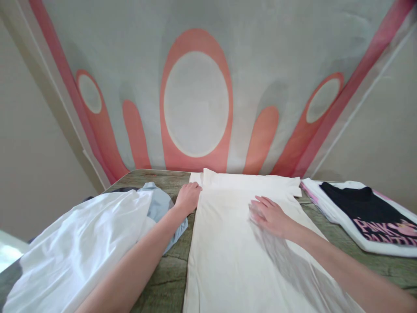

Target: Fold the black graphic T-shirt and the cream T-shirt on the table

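Note:
A cream-white T-shirt (228,252) lies flat and lengthwise before me, its sleeve end at the far edge of the table. At its far left corner, my left hand (189,198) is closed on the shirt's edge by the sleeve, with the fingertips partly hidden. My right hand (269,215) is open over the upper part of the shirt, palm down and fingers stretched out, slightly blurred. Whether its palm presses on the cloth I cannot tell. A few soft creases run along the shirt's right side, under my right forearm.
Loose white cloth (87,243) and light blue cloth (158,204) are heaped at the left. At the right lies a stack of folded garments, topped by a black shirt with pink lettering (368,213). A printed backdrop (241,26) rises behind the wood-patterned table (172,278).

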A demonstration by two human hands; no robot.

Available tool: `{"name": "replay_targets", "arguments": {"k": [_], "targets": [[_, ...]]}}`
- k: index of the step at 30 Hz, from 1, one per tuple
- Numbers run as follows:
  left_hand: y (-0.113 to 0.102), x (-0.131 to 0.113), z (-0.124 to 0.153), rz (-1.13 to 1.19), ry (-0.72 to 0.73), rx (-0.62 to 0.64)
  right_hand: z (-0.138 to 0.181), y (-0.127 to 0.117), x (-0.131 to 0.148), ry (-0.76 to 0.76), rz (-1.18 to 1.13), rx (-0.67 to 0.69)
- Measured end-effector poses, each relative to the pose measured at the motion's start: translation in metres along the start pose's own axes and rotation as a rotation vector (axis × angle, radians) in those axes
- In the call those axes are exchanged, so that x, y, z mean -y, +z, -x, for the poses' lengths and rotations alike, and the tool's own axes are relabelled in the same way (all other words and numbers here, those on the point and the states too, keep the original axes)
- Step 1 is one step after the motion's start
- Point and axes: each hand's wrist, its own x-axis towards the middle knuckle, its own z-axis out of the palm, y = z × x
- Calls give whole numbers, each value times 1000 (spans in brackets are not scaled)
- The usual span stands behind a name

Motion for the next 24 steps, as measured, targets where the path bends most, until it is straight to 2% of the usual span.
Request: {"name": "replay_targets", "arguments": {"k": [4, 6, 8, 12, 18, 24], "targets": [[1, -45, 9, 200, 94, 101, 35, 14, -34, 165, 91, 30], [5, -66, 16, 243, 169, 183, 42, 19, -40, 185, 87, 56], [10, -78, 21, 232, 194, 214, 40, 20, -41, 191, 78, 77], [19, -72, 16, 196, 199, 222, 23, 18, -40, 209, 61, 99], [36, -49, -18, 185, 215, 235, -3, 15, -42, 237, 57, 78], [47, -44, -36, 173, 208, 233, -12, 8, -62, 193, 63, 78]]}}
